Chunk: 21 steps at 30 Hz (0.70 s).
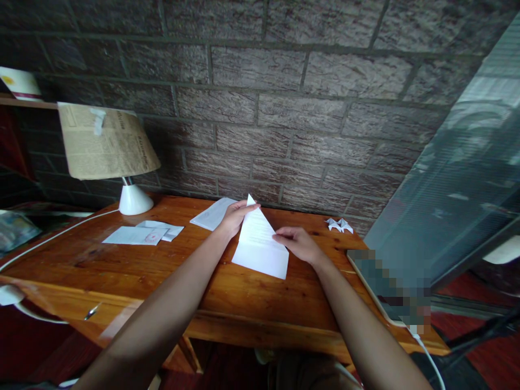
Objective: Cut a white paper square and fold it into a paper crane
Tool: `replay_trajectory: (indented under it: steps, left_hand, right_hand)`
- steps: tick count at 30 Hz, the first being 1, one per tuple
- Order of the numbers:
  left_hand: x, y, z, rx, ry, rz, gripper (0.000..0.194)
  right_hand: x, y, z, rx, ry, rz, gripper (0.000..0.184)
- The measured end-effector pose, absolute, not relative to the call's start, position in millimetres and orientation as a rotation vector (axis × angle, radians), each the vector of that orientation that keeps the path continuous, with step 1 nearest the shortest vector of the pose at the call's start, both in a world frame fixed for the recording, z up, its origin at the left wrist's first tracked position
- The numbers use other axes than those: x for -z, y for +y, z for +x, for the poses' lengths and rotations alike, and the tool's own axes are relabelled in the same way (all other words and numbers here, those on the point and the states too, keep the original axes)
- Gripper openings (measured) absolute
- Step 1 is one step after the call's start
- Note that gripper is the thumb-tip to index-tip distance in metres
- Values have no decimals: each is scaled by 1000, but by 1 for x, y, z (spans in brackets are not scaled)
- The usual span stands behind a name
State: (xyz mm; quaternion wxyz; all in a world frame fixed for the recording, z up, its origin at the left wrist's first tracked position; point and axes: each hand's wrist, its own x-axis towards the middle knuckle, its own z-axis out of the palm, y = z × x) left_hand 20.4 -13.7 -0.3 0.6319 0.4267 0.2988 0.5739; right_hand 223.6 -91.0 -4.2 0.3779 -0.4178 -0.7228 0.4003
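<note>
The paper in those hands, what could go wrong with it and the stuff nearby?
The paper might crease crookedly if pulled unevenly: the left hand pinches it near its pointed top, the right hand at its slanting edge.

The left hand could nudge the sheets just behind it.

The tablet lies by the table's right edge, and its cord hangs down, so a tug might drag it off.

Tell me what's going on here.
Over the desk, a person's left hand holds a sheet near its pointed top, while the right hand pinches its slanted edge. More paper lies behind the left hand and near the lamp. Small folded shapes sit toward the far right.
</note>
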Motion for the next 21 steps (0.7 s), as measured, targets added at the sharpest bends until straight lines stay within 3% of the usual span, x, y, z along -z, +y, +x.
replay_trajectory:
  steps: [12, 16, 21]
  left_hand:
    - [-1, 4, -7, -1603, 707, 708, 19]
    - [-6, -3, 2, -1454, 673, 816, 38]
    - [-6, -11, 9, -1384, 649, 939, 41]
  right_hand:
    - [4, -94, 225, -1128, -1888, -1125, 31]
    - [3, -92, 229, -1105, -1850, -1107, 32]
    - [0, -92, 230, -1112, -1819, -1116, 30]
